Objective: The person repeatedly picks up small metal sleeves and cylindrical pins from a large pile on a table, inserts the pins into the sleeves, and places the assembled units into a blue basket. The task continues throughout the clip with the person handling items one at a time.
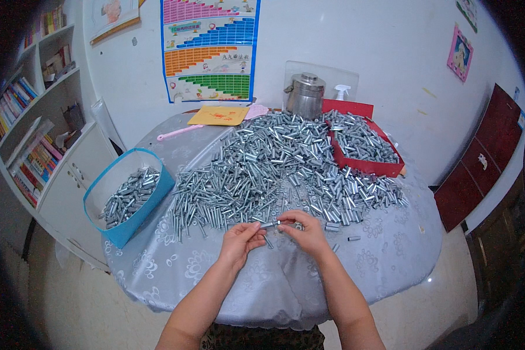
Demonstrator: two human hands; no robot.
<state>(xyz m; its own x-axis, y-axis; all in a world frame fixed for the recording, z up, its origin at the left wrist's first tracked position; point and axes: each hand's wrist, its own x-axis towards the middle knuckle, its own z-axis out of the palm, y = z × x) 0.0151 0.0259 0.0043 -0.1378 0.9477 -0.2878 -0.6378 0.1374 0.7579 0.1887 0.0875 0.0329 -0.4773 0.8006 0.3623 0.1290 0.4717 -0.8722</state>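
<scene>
Low over the front edge of a heap of metal parts, both my hands meet at one small silvery expansion bolt. My left hand pinches its left end between thumb and forefinger. At the other end, the fingertips of my right hand are closed on it, next to a small bright bit that may be a nut or washer. The fingers hide part of the piece. Long thin bolts lie mostly on the heap's left, while short tubular sleeves gather on its right.
A blue-rimmed fabric bin with metal pieces stands at left. A red box full of sleeves sits back right. Behind the heap are a steel canister, a white spray bottle and a yellow envelope. The grey tablecloth covers the table.
</scene>
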